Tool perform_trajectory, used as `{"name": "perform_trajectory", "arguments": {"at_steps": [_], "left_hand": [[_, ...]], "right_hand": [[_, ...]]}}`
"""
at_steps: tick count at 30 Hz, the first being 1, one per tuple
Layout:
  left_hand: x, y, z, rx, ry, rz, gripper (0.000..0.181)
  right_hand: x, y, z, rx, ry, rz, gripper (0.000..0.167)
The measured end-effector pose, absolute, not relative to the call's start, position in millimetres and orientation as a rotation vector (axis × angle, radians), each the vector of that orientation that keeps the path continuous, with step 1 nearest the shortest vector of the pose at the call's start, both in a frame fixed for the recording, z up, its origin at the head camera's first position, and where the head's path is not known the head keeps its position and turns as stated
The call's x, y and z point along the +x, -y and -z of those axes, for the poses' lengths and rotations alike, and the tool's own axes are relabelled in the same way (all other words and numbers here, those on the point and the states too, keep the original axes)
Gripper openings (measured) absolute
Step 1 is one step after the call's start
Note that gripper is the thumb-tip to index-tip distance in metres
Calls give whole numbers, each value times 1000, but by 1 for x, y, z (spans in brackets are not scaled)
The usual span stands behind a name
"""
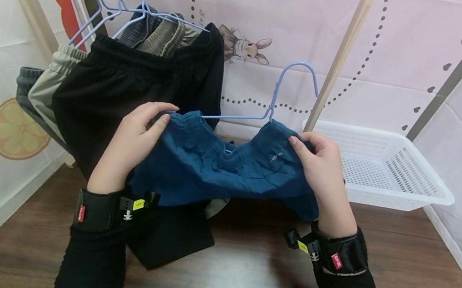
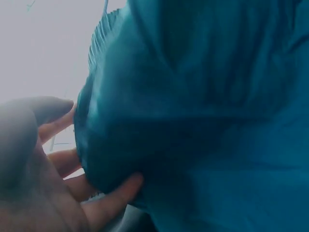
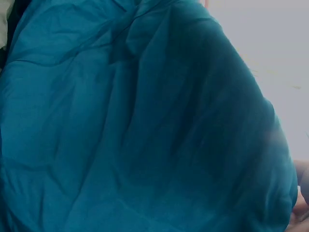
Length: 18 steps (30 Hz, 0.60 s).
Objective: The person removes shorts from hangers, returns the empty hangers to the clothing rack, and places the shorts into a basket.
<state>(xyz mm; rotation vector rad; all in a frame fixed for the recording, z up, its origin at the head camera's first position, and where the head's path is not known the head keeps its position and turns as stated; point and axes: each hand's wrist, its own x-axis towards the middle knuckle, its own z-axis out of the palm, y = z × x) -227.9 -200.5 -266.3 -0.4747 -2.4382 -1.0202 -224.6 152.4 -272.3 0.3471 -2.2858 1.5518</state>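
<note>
Head view is bright and fairly sharp, with glare and shadow on the table (image 1: 238,266), while both wrist views are soft and hazy, the cloth (image 2: 207,125) dim against whitish glare.

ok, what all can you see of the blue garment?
The blue garment looks like thin, wrinkled cloth, with a gathered, elastic-looking waistband and small pale lettering near the right grip. The waistband sags mid-span; a light-blue hanger runs into it. The left grip and right grip pinch its opposite top corners, holding it above the wood-look surface. Its leg shape is unclear.
</note>
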Motion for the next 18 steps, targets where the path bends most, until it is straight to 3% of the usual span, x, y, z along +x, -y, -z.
{"name": "perform_trajectory", "arguments": {"at_steps": [12,18], "left_hand": [[-233,180,274,-360,2682,854,68],[-233,178,275,-339,2715,860,63]], "right_hand": [[-221,-148,272,478,2385,-1431,26],[-221,-148,272,497,2403,-1389,24]]}}
